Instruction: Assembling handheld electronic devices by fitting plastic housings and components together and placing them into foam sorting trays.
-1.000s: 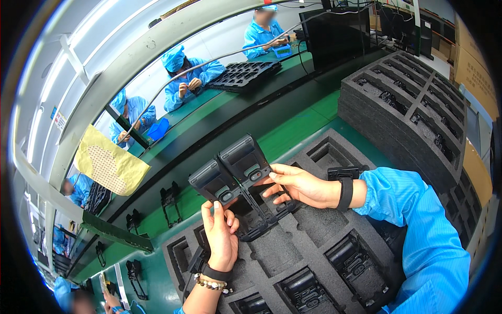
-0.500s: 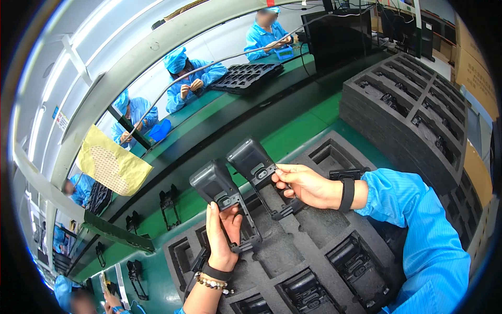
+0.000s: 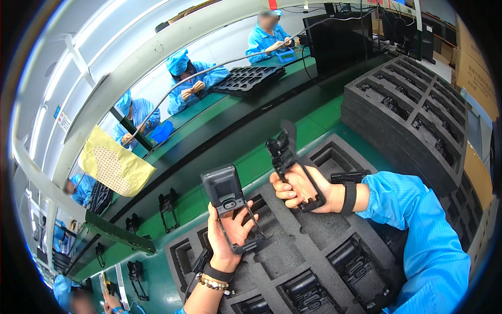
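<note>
My left hand (image 3: 230, 235) holds a dark grey plastic bracket (image 3: 226, 194) upright, its flat face toward me. My right hand (image 3: 302, 189) grips a second dark bracket (image 3: 285, 152) by its frame, turned edge-on and tilted up. Both are held above a dark foam tray (image 3: 308, 246) with moulded pockets. Some pockets in the near row hold black parts (image 3: 355, 261); the ones under my hands are empty. My right arm wears a blue sleeve and a black wrist strap.
A stack of similar foam trays (image 3: 413, 104) stands at the right. Beyond a green bench strip (image 3: 251, 162), several people in blue coats and caps work at a far bench with a black tray (image 3: 246, 78). A yellow sheet (image 3: 112, 165) hangs at left. Black brackets (image 3: 168, 206) stand on the green strip.
Both hands lifted the two brackets off the tray and drew them apart. The right one turned edge-on and rose; the left one came upright, facing me.
</note>
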A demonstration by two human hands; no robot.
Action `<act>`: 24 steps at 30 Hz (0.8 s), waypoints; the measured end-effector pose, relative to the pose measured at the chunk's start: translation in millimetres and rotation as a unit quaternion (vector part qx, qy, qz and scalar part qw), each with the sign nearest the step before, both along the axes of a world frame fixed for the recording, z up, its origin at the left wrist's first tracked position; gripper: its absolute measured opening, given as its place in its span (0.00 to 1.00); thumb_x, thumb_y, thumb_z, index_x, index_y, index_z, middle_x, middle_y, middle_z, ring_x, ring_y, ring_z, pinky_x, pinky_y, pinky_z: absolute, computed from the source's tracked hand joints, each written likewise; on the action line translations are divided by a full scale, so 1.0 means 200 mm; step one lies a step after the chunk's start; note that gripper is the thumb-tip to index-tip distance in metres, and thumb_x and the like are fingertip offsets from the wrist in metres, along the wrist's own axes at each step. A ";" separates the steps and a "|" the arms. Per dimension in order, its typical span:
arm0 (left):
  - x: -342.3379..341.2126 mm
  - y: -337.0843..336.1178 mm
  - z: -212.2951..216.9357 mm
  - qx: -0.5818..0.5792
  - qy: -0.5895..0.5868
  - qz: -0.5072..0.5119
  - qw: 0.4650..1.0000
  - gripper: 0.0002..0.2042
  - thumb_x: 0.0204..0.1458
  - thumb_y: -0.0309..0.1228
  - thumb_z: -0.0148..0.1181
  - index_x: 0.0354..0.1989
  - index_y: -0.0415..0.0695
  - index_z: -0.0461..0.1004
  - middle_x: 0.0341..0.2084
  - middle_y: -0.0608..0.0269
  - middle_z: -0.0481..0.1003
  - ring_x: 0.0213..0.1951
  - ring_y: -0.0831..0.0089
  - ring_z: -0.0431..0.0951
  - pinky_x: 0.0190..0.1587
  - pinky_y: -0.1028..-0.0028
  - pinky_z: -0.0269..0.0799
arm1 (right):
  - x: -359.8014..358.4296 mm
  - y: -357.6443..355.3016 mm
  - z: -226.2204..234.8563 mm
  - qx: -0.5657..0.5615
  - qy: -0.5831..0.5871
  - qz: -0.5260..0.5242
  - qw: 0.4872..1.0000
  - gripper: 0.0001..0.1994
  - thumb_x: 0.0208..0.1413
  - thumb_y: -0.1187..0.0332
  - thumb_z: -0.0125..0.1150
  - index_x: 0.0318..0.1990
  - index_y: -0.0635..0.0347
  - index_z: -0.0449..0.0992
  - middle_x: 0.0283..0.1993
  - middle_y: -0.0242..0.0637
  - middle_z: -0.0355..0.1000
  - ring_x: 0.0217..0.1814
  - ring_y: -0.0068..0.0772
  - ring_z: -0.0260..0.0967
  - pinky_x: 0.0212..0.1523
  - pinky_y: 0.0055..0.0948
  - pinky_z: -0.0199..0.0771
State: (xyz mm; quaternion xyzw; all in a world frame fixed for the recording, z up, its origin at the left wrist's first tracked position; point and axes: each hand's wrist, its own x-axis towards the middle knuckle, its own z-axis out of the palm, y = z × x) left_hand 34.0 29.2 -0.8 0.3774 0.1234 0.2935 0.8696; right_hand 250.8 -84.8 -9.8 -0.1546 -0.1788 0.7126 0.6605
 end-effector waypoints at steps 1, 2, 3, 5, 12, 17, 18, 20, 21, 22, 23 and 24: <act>0.00 -0.01 0.00 0.007 0.001 0.006 1.000 0.24 0.65 0.49 0.41 0.61 0.46 0.62 0.54 0.54 0.69 0.54 0.57 0.72 0.52 0.56 0.74 | 0.00 0.00 0.01 -0.025 -0.036 0.006 0.999 0.25 0.66 0.44 0.40 0.49 0.60 0.66 0.27 0.24 0.56 0.26 0.18 0.53 0.19 0.17 0.55; 0.00 -0.01 0.00 0.007 0.001 0.006 1.000 0.24 0.65 0.49 0.41 0.61 0.46 0.62 0.54 0.54 0.69 0.54 0.57 0.72 0.52 0.56 0.74 | -0.01 0.00 0.01 -0.050 -0.072 0.011 0.996 0.28 0.66 0.42 0.40 0.51 0.61 0.66 0.27 0.25 0.56 0.26 0.18 0.54 0.19 0.16 0.55; 0.01 -0.01 0.00 0.011 0.000 0.016 1.000 0.23 0.64 0.48 0.43 0.63 0.49 0.60 0.54 0.53 0.68 0.54 0.58 0.72 0.54 0.56 0.73 | 0.00 0.01 0.00 -0.022 -0.085 0.040 0.995 0.31 0.64 0.38 0.39 0.55 0.60 0.65 0.30 0.26 0.62 0.29 0.18 0.59 0.21 0.16 0.57; 0.01 -0.01 0.00 0.015 -0.002 0.025 1.000 0.23 0.64 0.47 0.44 0.64 0.53 0.58 0.54 0.52 0.68 0.54 0.58 0.72 0.56 0.56 0.72 | -0.01 0.01 -0.02 -0.034 -0.103 0.021 0.994 0.31 0.65 0.39 0.36 0.56 0.59 0.65 0.34 0.28 0.64 0.32 0.19 0.61 0.24 0.17 0.60; 0.01 -0.05 0.02 0.118 0.038 0.022 0.992 0.36 0.56 0.32 0.58 0.69 0.62 0.44 0.59 0.54 0.62 0.59 0.60 0.66 0.62 0.51 0.65 | -0.07 0.00 0.01 0.023 -0.180 0.017 0.983 0.26 0.64 0.41 0.44 0.54 0.53 0.70 0.49 0.30 0.73 0.47 0.22 0.69 0.37 0.21 0.68; 0.02 -0.06 0.02 0.165 0.062 0.034 0.984 0.39 0.54 0.28 0.60 0.69 0.61 0.42 0.62 0.50 0.60 0.59 0.61 0.66 0.63 0.54 0.62 | -0.08 -0.03 0.04 0.011 -0.196 0.038 0.980 0.22 0.62 0.50 0.55 0.55 0.57 0.70 0.54 0.33 0.71 0.57 0.26 0.67 0.50 0.28 0.71; 0.02 -0.06 0.02 0.170 0.067 0.033 0.983 0.39 0.55 0.28 0.60 0.69 0.60 0.41 0.62 0.49 0.60 0.59 0.61 0.66 0.63 0.54 0.62 | -0.08 -0.03 0.05 -0.001 -0.204 0.041 0.978 0.23 0.61 0.52 0.57 0.55 0.58 0.70 0.54 0.34 0.70 0.58 0.27 0.67 0.53 0.30 0.71; 0.02 -0.06 0.01 0.147 0.064 0.027 0.987 0.38 0.54 0.27 0.61 0.69 0.55 0.44 0.62 0.48 0.61 0.59 0.62 0.66 0.63 0.57 0.62 | -0.08 -0.02 0.03 -0.003 -0.191 0.059 0.980 0.23 0.60 0.55 0.60 0.57 0.58 0.68 0.55 0.35 0.69 0.60 0.29 0.66 0.58 0.34 0.70; 0.02 -0.06 0.01 0.125 0.061 0.021 0.990 0.37 0.53 0.27 0.63 0.68 0.51 0.46 0.61 0.48 0.61 0.59 0.62 0.65 0.64 0.60 0.61 | -0.08 -0.02 0.03 0.007 -0.205 0.056 0.977 0.23 0.61 0.54 0.59 0.58 0.57 0.67 0.56 0.34 0.68 0.60 0.29 0.66 0.58 0.34 0.70; 0.01 -0.04 0.01 0.125 0.061 0.020 0.990 0.37 0.53 0.27 0.63 0.68 0.51 0.46 0.61 0.48 0.61 0.59 0.62 0.65 0.64 0.60 0.61 | -0.09 -0.02 0.02 0.018 -0.219 0.052 0.974 0.24 0.61 0.54 0.58 0.59 0.56 0.66 0.56 0.34 0.68 0.60 0.29 0.66 0.57 0.34 0.71; 0.00 -0.03 0.01 0.114 0.056 -0.004 0.992 0.36 0.52 0.29 0.64 0.67 0.46 0.50 0.61 0.48 0.62 0.61 0.62 0.64 0.65 0.61 0.60 | -0.09 -0.03 0.03 0.030 -0.241 0.061 0.968 0.27 0.61 0.54 0.58 0.64 0.55 0.61 0.59 0.34 0.65 0.62 0.28 0.64 0.57 0.33 0.70; 0.00 -0.01 0.01 0.104 0.050 -0.026 0.993 0.35 0.52 0.30 0.64 0.66 0.41 0.53 0.61 0.47 0.62 0.63 0.61 0.63 0.66 0.62 0.59 | -0.10 -0.04 0.06 0.032 -0.242 0.063 0.968 0.27 0.61 0.54 0.58 0.64 0.55 0.61 0.59 0.34 0.65 0.62 0.28 0.64 0.57 0.33 0.70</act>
